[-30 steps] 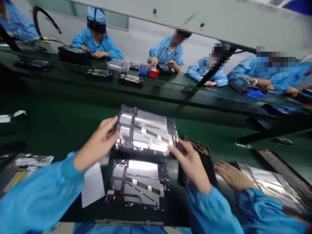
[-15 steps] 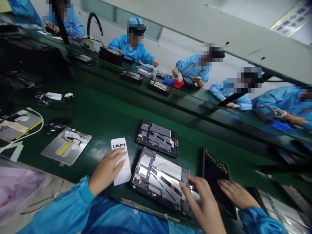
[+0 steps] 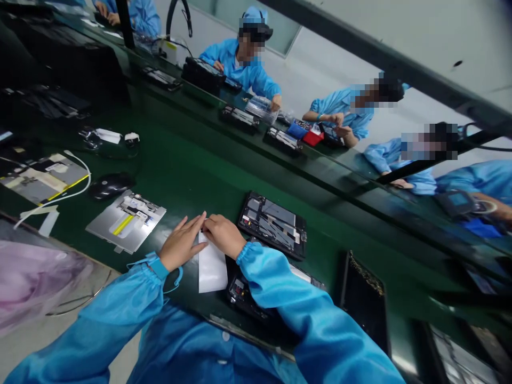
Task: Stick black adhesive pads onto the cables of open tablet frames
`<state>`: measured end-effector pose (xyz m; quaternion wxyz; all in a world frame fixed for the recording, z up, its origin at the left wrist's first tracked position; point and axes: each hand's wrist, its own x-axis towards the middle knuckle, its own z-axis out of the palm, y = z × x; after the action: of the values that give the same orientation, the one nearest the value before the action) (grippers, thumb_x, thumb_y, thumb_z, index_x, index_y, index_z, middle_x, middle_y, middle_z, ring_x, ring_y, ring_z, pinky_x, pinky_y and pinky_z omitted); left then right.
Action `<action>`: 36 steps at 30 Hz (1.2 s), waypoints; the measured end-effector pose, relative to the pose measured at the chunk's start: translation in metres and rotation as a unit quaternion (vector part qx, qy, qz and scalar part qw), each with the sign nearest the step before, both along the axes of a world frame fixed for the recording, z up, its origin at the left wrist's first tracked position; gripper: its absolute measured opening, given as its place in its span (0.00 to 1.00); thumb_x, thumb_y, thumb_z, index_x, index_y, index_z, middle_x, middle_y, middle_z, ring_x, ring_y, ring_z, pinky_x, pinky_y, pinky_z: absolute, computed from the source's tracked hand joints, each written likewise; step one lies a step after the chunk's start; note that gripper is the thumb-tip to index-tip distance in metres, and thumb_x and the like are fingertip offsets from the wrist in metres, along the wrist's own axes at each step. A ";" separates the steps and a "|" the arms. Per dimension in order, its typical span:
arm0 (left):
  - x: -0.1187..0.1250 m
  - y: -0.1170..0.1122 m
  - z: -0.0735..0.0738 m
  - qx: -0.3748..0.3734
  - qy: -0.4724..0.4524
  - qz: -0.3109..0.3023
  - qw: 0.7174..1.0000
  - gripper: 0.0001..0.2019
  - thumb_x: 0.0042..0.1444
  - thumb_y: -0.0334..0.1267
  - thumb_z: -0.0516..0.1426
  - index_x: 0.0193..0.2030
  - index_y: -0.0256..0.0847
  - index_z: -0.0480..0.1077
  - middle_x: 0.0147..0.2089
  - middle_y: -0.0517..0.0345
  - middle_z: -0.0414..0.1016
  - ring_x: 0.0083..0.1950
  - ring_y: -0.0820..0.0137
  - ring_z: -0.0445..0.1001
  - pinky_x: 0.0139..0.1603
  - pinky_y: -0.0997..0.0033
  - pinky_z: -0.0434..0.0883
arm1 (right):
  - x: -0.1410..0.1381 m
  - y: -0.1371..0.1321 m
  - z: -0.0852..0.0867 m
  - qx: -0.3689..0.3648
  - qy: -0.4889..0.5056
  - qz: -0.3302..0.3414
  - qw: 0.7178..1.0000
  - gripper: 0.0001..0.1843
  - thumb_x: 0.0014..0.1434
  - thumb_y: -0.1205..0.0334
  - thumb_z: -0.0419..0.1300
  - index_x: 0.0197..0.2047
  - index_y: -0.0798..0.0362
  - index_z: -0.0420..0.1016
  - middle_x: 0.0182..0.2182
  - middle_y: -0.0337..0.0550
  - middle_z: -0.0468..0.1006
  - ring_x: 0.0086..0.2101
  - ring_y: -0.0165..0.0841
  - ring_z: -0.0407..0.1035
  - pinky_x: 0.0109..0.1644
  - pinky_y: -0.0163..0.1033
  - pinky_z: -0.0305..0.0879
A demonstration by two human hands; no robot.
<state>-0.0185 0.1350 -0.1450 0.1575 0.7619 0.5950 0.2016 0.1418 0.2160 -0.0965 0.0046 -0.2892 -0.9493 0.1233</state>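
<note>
A narrow white label sheet [image 3: 213, 269] lies on the green bench in front of me, between the flat metal panel and the opened tablets. My left hand [image 3: 182, 243] is on the sheet's upper left, fingers stretched out and resting near its top edge. My right hand [image 3: 223, 234] bends in over the top of the sheet, its fingertips pinched together against my left fingers. Those fingers hide the black printed marks; what they pinch is too small to make out. My right forearm covers much of the nearer opened tablet [image 3: 240, 293]. Another opened tablet [image 3: 276, 221] lies just beyond.
Left of the sheet are a metal panel [image 3: 128, 221], a black mouse [image 3: 110, 185] and a white cable [image 3: 82, 185]. To the right stands a black tray [image 3: 366, 304] with small brass-coloured parts along its edge. Several co-workers in blue sit across the bench behind a dark rail.
My right hand has left the nearer tablet and come left onto the label sheet's top, meeting my left hand. A co-worker's hand on the black tray has gone. The view has shifted.
</note>
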 end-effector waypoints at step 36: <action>0.128 -0.083 0.042 0.074 -0.072 -0.148 0.984 0.22 0.66 0.39 0.57 0.64 0.40 0.60 0.75 0.42 0.55 0.77 0.52 0.52 0.72 0.46 0.64 | 0.184 -0.211 0.028 0.005 0.191 -0.336 0.922 0.06 0.72 0.67 0.54 0.48 0.50 0.70 0.47 0.49 0.74 0.49 0.39 0.69 0.51 0.46 0.69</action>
<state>0.1096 0.0516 -0.1033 0.1708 0.8347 0.4462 0.2738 0.3253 0.0046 -0.0682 0.2284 -0.5625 -0.7779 0.1622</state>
